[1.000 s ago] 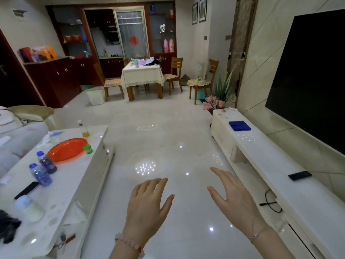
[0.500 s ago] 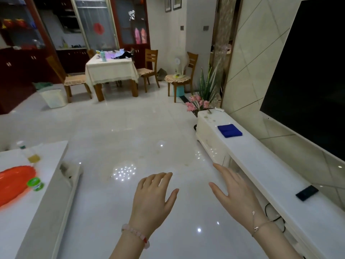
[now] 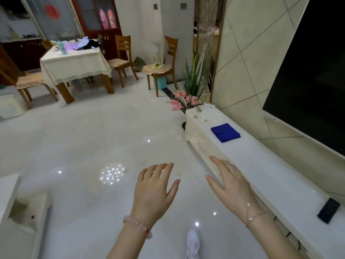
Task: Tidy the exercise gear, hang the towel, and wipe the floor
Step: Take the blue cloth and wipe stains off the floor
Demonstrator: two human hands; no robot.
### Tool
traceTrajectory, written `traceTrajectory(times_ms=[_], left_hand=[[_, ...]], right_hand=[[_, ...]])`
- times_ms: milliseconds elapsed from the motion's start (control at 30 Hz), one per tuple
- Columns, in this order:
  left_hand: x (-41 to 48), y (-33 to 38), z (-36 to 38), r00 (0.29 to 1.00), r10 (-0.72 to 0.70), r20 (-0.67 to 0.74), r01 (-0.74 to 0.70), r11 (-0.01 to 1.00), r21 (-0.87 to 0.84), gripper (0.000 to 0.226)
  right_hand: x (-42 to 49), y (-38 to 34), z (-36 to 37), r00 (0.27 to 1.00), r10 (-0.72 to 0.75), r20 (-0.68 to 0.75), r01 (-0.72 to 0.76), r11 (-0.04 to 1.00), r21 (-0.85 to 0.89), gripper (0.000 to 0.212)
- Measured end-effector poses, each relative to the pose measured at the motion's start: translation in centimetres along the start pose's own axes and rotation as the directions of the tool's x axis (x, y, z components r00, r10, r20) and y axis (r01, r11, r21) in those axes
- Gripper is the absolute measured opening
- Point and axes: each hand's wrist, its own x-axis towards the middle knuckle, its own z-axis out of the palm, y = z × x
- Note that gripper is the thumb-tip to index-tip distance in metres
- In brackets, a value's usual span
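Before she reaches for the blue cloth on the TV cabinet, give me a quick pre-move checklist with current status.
1. Left hand free: ok, open and holding nothing.
2. Right hand free: ok, open and holding nothing.
3. Blue cloth reachable: ok, lies folded flat on the white TV cabinet, nothing on it.
4. Path along the cabinet top to the cloth: ok, bare surface between.
5. Dark phone out of the way: ok, apart from the cloth, nearer the camera.
6. Floor wet or dry: cannot tell.
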Motion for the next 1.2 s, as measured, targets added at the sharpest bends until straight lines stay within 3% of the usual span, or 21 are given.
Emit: traceTrajectory(times_ms=[367, 633, 1200], left_hand=[[20.7, -3.4, 10.9, 0.992, 0.032, 0.122, -0.028, 0.999, -0.04, 0.048], [32.1, -2.9, 18.4, 0.96, 0.203, 0.191, -0.176, 0.973, -0.147, 0.045], [59.6, -3.6, 37.9, 0.784, 0.547, 0.295, -0.424, 0.818, -0.389, 0.047]], right_hand=[[20.4, 9.6, -0.3, 0.988, 0.148, 0.037, -0.146, 0.988, -0.056, 0.053], [27.6, 15.2, -0.5, 0.955, 0.291, -0.053, -0.294, 0.953, -0.068, 0.052], [50.0, 26.5, 1.8, 0.795, 0.584, -0.165, -0.599, 0.799, -0.053, 0.053]])
